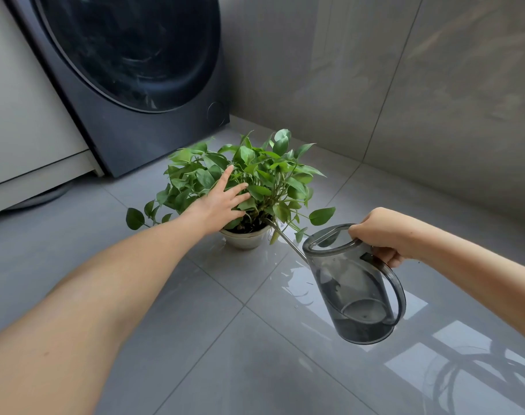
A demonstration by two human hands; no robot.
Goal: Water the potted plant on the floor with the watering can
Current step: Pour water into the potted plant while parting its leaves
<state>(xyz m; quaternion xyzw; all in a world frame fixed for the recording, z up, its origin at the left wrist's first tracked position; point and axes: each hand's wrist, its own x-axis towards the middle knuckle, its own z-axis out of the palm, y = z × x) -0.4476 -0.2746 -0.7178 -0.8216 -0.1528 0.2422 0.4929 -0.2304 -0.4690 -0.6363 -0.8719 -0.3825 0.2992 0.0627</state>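
A leafy green potted plant (264, 172) grows in a small pale pot (245, 238) on the grey tiled floor. My left hand (222, 202) lies flat against the leaves with fingers spread, pressing them to the left. My right hand (384, 232) grips the handle of a smoky transparent watering can (357, 286), which is tilted toward the plant. Its thin metal spout (286, 239) reaches over the pot's rim into the soil under the leaves. A little water shows at the bottom of the can.
A dark front-loading washing machine (129, 70) stands behind the plant at the left, next to a white cabinet (24, 121). A grey tiled wall (405, 85) runs behind and to the right. Wet patches glisten on the floor (297, 283) near the pot.
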